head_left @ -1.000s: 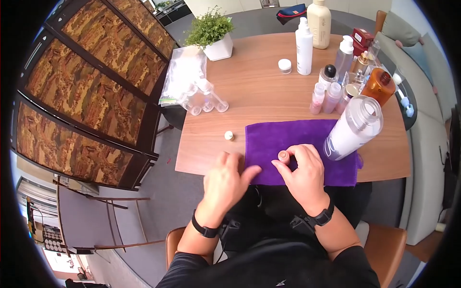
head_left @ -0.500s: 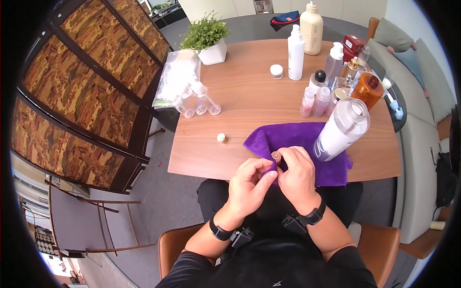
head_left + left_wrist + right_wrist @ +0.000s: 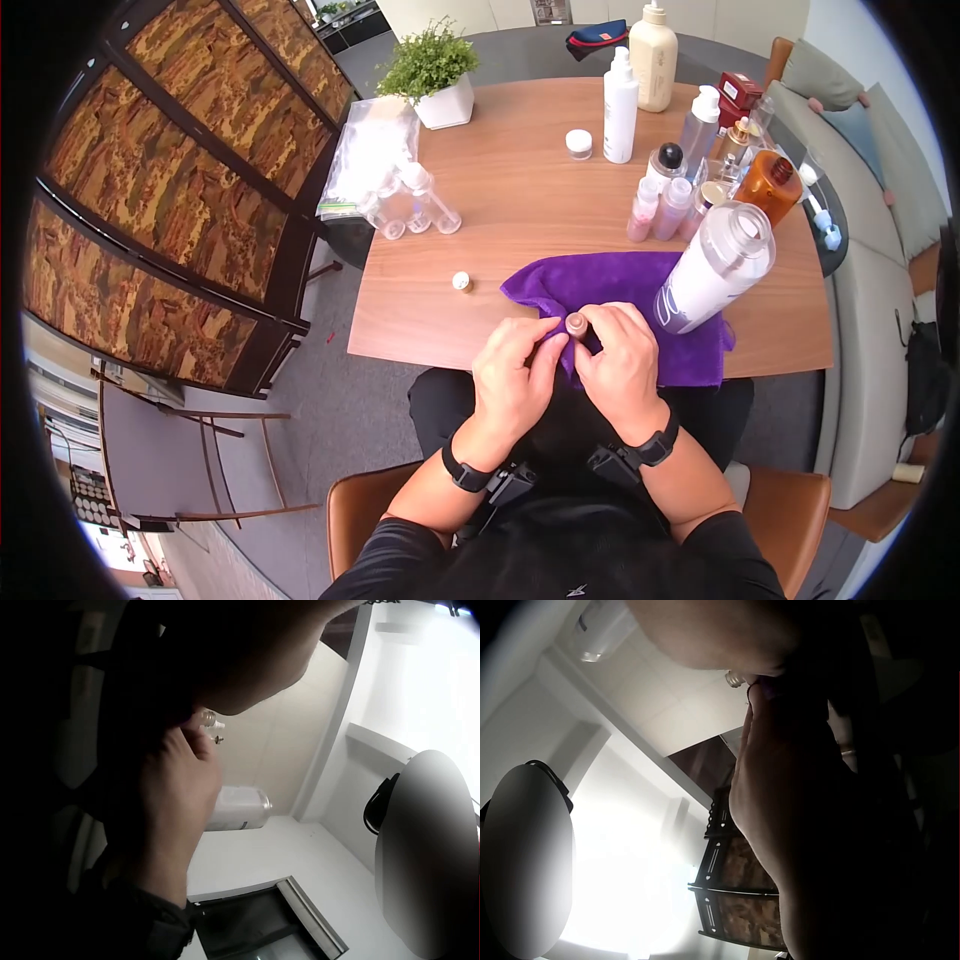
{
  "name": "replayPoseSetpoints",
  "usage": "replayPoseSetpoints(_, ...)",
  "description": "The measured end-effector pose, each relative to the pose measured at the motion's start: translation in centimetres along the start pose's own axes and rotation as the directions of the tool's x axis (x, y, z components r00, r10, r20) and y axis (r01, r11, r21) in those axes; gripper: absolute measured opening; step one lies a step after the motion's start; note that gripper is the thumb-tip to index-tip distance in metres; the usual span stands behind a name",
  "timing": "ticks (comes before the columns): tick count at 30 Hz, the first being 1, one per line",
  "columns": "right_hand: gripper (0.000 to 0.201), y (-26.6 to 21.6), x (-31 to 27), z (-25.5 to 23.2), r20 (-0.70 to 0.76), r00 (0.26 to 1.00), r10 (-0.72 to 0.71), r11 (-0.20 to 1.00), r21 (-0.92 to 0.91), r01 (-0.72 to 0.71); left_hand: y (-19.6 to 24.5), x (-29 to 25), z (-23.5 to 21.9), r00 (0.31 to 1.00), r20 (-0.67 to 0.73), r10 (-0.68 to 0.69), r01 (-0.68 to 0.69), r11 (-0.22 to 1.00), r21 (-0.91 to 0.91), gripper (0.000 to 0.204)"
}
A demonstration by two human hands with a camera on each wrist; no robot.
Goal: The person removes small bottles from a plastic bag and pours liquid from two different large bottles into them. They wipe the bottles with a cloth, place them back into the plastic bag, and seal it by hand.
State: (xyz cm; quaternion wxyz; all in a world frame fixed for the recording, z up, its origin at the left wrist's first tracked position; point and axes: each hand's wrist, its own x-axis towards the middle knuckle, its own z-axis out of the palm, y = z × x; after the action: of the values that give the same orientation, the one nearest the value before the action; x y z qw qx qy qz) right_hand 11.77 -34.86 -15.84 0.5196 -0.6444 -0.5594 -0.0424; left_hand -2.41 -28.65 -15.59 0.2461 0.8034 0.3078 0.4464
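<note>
At the front edge of the table, my right hand [image 3: 618,358] holds a small bottle [image 3: 576,325] upright, its bare neck pointing up. The threaded neck [image 3: 735,678] also shows in the right wrist view. My left hand [image 3: 513,375] pinches a bunched fold of the purple cloth [image 3: 630,275] against the side of the bottle. Most of the bottle's body is hidden by fingers and cloth. Left of the cloth, a small white cap [image 3: 461,282] sits on the wood. A large clear bottle with a white label [image 3: 705,275] stands on the cloth's right part.
Several bottles crowd the table's right side, among them an amber bottle [image 3: 768,190] and a white spray bottle [image 3: 620,110]. Beside them is a small white jar [image 3: 579,144]. Clear empty bottles [image 3: 412,205], a plastic bag [image 3: 370,145] and a potted plant [image 3: 440,100] stand at the left.
My left hand has come from the table's left edge to the small bottle and gathered the cloth's near left corner up against it. The right hand keeps holding the bottle.
</note>
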Motion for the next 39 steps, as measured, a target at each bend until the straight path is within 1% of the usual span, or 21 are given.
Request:
replayPoseSetpoints(1, 0.031, 0.0, -0.1, 0.1, 0.001, 1.000, -0.002, 1.000, 0.002, 0.002, -0.1, -0.1, 0.0, 0.998, -0.013, -0.054, 0.053, 0.998, -0.036, 0.024)
replayPoseSetpoints(2, 0.030, 0.0, -0.1, 0.3, -0.007, 1.000, 0.005, 1.000, -0.001, -0.005, 0.0, -0.4, -0.1, 0.999, -0.016, -0.051, 0.050, 0.998, -0.037, 0.024)
replayPoseSetpoints(4, 0.029, 0.1, -0.1, 0.3, -0.017, 1.000, 0.017, 1.000, -0.007, -0.017, 0.4, -1.3, -0.1, 0.995, -0.091, 0.050, -0.052, 0.998, -0.022, 0.023)
replayPoseSetpoints(5, 0.029, 0.1, 0.0, 0.2, -0.013, 1.000, 0.018, 1.000, 0.003, -0.018, 0.5, -1.4, 0.0, 0.985, -0.087, 0.149, -0.151, 0.988, -0.020, 0.028)
replayPoseSetpoints(6, 0.029, 0.0, -0.1, 0.2, -0.005, 1.000, 0.018, 1.000, 0.014, -0.018, 0.5, -1.3, 0.3, 0.986, -0.085, 0.142, -0.145, 0.989, -0.020, 0.028)
replayPoseSetpoints(9, 0.029, 0.4, -0.2, 0.3, -0.010, 1.000, -0.013, 1.000, -0.014, 0.013, 0.1, -0.9, 1.1, 0.958, -0.055, 0.283, -0.282, 0.959, 0.023, 0.035)
replayPoseSetpoints(16, 0.028, 0.3, -0.1, 0.4, -0.009, 1.000, -0.002, 1.000, 0.005, 0.002, 0.2, -0.6, 1.1, 0.948, -0.076, 0.308, -0.299, 0.948, 0.107, 0.034)
replayPoseSetpoints(19, 0.027, 0.1, 0.0, 0.3, -0.013, 1.000, 0.006, 1.000, 0.015, -0.006, 0.2, -0.5, 0.8, 0.968, -0.093, 0.234, -0.224, 0.969, 0.099, 0.028)
replayPoseSetpoints(21, 0.026, 0.2, -0.2, 0.2, -0.008, 1.000, 0.008, 0.999, 0.042, -0.008, -0.3, -0.1, 0.2, 0.998, -0.022, 0.057, -0.056, 0.998, 0.043, 0.020)
replayPoseSetpoints(22, 0.026, 0.2, -0.1, 0.2, -0.008, 1.000, 0.008, 0.999, 0.042, -0.008, -0.4, 0.2, -0.1, 0.998, -0.022, 0.057, -0.056, 0.998, 0.043, 0.020)
replayPoseSetpoints(24, 0.024, 0.3, -0.1, 0.1, -0.002, 1.000, 0.001, 0.997, 0.071, -0.001, -0.7, 0.9, -0.5, 0.995, 0.081, -0.066, 0.081, 0.977, -0.197, 0.015)
replayPoseSetpoints(25, 0.024, 0.3, -0.1, 0.1, -0.001, 1.000, 0.001, 0.997, 0.072, -0.001, -1.2, 1.2, -0.5, 0.984, 0.160, -0.084, 0.125, 0.955, -0.269, 0.015)
replayPoseSetpoints(26, 0.024, 0.3, -0.1, 0.1, 0.005, 1.000, 0.010, 0.997, 0.070, -0.011, -1.4, 1.7, -0.6, 0.983, 0.160, -0.086, 0.127, 0.955, -0.267, 0.015)
replayPoseSetpoints(29, 0.023, 0.4, -0.1, 0.0, 0.016, 1.000, 0.019, 0.998, 0.064, -0.020, -1.7, 3.3, -0.9, 0.903, 0.411, -0.125, 0.329, 0.815, -0.476, 0.017)
replayPoseSetpoints(30, 0.023, 0.4, -0.1, -0.1, 0.021, 1.000, 0.020, 0.998, 0.059, -0.021, -1.5, 3.3, -0.8, 0.903, 0.412, -0.124, 0.330, 0.815, -0.476, 0.017)
replayPoseSetpoints(32, 0.023, 0.5, 0.0, -0.1, 0.020, 0.999, 0.026, 0.998, 0.061, -0.027, -1.0, 3.3, -0.5, 0.871, 0.437, -0.224, 0.457, 0.694, -0.556, 0.018)
replayPoseSetpoints(33, 0.023, 0.5, 0.0, -0.2, 0.021, 0.999, 0.028, 0.998, 0.064, -0.030, -0.7, 2.9, -0.2, 0.869, 0.441, -0.224, 0.460, 0.693, -0.555, 0.018)
replayPoseSetpoints(35, 0.023, 0.5, 0.0, -0.2, 0.020, 0.999, 0.026, 0.997, 0.066, -0.027, -0.2, 1.7, -0.1, 0.952, 0.244, -0.185, 0.265, 0.898, -0.350, 0.019)
replayPoseSetpoints(36, 0.023, 0.5, 0.1, -0.1, 0.019, 1.000, 0.020, 0.997, 0.068, -0.021, 0.2, 1.3, -0.5, 0.951, 0.246, -0.186, 0.266, 0.898, -0.350, 0.019)
replayPoseSetpoints(38, 0.023, 0.5, 0.2, -0.1, 0.020, 1.000, 0.020, 0.998, 0.067, -0.021, 1.1, 0.9, -1.2, 0.968, 0.210, -0.134, 0.175, 0.967, -0.188, 0.021)
replayPoseSetpoints(39, 0.023, 0.5, 0.1, -0.1, 0.024, 1.000, 0.020, 0.998, 0.066, -0.021, 1.0, 0.8, -1.3, 0.977, 0.180, -0.112, 0.142, 0.976, -0.163, 0.024)
